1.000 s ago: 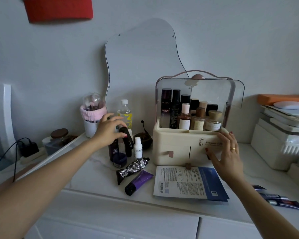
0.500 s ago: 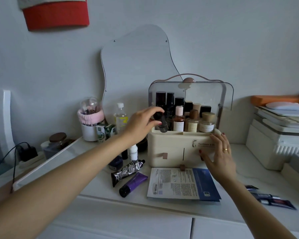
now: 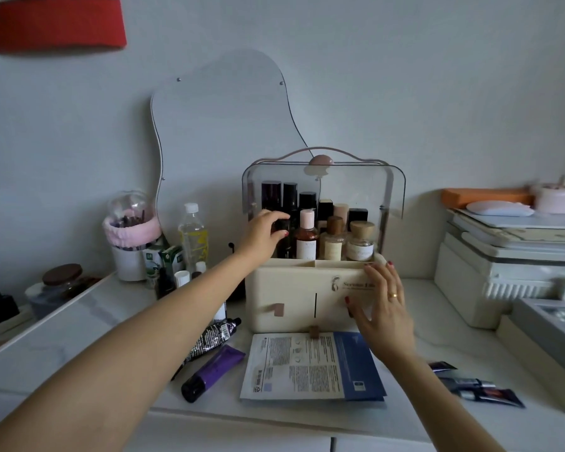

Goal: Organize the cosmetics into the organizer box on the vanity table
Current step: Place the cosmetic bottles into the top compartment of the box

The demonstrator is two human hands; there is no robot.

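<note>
The cream organizer box (image 3: 291,288) stands in the middle of the vanity table with its clear lid (image 3: 385,187) raised. Several bottles fill its top compartment. My left hand (image 3: 263,234) reaches into the box's left side, fingers closed around a dark bottle (image 3: 284,238) that stands among the others. My right hand (image 3: 384,308) rests flat against the box's front right, fingers spread. On the table lie a purple tube (image 3: 214,373), a patterned black tube (image 3: 209,340) and sheet mask packets (image 3: 310,367).
A wavy mirror (image 3: 222,132) leans on the wall. A brush cup (image 3: 129,236), a clear water bottle (image 3: 193,238) and small bottles stand at the left. Sample sachets (image 3: 473,384) lie at the right, near stacked white boxes (image 3: 509,265).
My left hand lifted a dark bottle from the cluster at the left and carried it right into the organizer's left compartment. My right hand stayed on the box front.
</note>
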